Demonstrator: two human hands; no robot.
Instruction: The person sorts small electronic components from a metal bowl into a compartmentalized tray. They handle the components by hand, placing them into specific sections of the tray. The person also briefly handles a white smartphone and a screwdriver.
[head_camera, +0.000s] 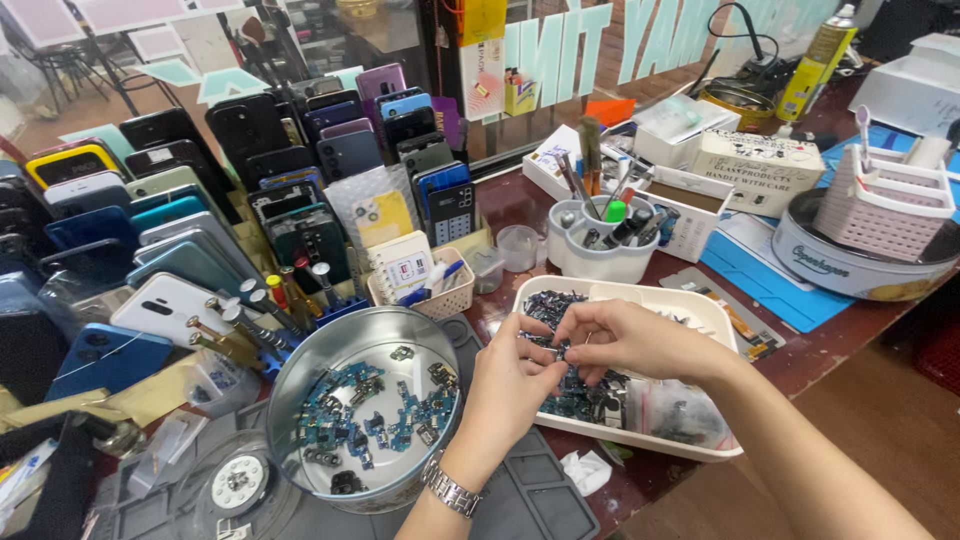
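My left hand (512, 385), with a metal watch on its wrist, and my right hand (620, 340) meet over a white plastic tray (690, 300). Both pinch a small dark phone part (560, 348) between their fingertips, above a heap of similar small dark and blue parts (575, 398) in the tray. To the left of my left hand stands a round metal tin (340, 350) with several small blue circuit pieces (350, 410) on its bottom.
Rows of phones and back covers (180, 230) fill the left side. A screwdriver set (260, 310), a small basket (440, 295), a white tool holder (600, 250), boxes (760, 165), a spray can (825, 60) and a grey mat (520, 500) surround the tray.
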